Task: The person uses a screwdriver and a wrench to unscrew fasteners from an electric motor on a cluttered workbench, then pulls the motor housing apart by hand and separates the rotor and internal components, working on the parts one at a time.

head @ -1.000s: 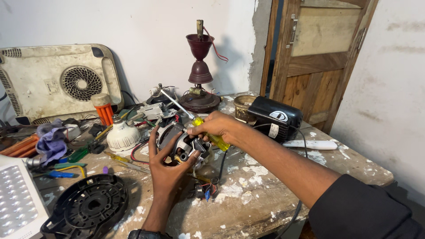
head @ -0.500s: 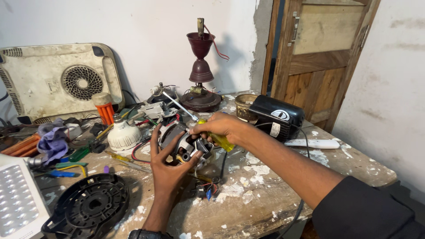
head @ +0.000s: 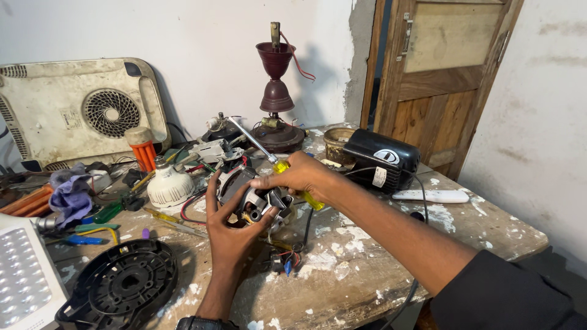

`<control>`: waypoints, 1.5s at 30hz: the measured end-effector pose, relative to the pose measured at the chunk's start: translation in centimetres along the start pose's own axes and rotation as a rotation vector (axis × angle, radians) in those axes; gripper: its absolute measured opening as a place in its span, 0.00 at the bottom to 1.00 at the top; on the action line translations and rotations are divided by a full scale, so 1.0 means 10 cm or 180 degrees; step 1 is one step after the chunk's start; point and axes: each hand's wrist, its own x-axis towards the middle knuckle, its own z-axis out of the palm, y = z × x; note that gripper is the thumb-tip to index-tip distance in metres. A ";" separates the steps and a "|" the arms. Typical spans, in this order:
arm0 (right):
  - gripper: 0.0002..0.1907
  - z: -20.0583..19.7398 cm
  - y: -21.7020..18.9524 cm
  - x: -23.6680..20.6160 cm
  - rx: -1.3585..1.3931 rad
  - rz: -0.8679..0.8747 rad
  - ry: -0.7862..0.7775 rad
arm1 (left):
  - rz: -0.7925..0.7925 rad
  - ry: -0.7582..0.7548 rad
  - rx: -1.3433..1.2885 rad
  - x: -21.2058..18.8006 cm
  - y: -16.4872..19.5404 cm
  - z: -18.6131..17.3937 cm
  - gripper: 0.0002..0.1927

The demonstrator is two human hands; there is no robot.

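My left hand (head: 229, 235) cups a small electric motor (head: 254, 198) from below and the left, holding it just above the worn wooden table (head: 367, 269). Loose wires with a blue connector (head: 286, 260) hang under the motor. My right hand (head: 299, 176) rests on top of the motor and grips a screwdriver with a yellow handle (head: 302, 192). Its metal shaft (head: 249, 139) points up and to the left, away from the motor.
A round black plastic housing (head: 122, 284) lies front left beside a white LED panel (head: 21, 281). A white bulb (head: 168, 183), orange part (head: 143, 150), purple cloth (head: 70, 195) and tools clutter the left. A maroon stand (head: 276, 98), black device (head: 382, 160), white tube (head: 431, 195) sit behind.
The hands and motor stay almost in place; my left fingers shift slightly around the motor. The view has tilted a little.
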 end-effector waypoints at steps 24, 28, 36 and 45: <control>0.17 0.15 -0.02 0.00 0.0638 0.0392 -0.0556 | -0.0050 -0.0046 -0.0069 -0.06 0.22 -0.39 0.33; 0.13 0.26 -0.02 0.02 0.0832 0.0167 -0.0697 | -0.0148 -0.0083 -0.0171 -0.09 0.29 -0.45 0.32; 0.20 0.44 -0.13 -0.27 0.0070 -0.0644 0.0107 | -0.0045 -0.0043 -0.0110 -0.16 0.36 -0.59 0.33; 0.13 0.46 -0.18 -0.23 0.0485 0.0574 -0.0613 | -0.0073 -0.0056 -0.0095 -0.23 0.37 -0.77 0.33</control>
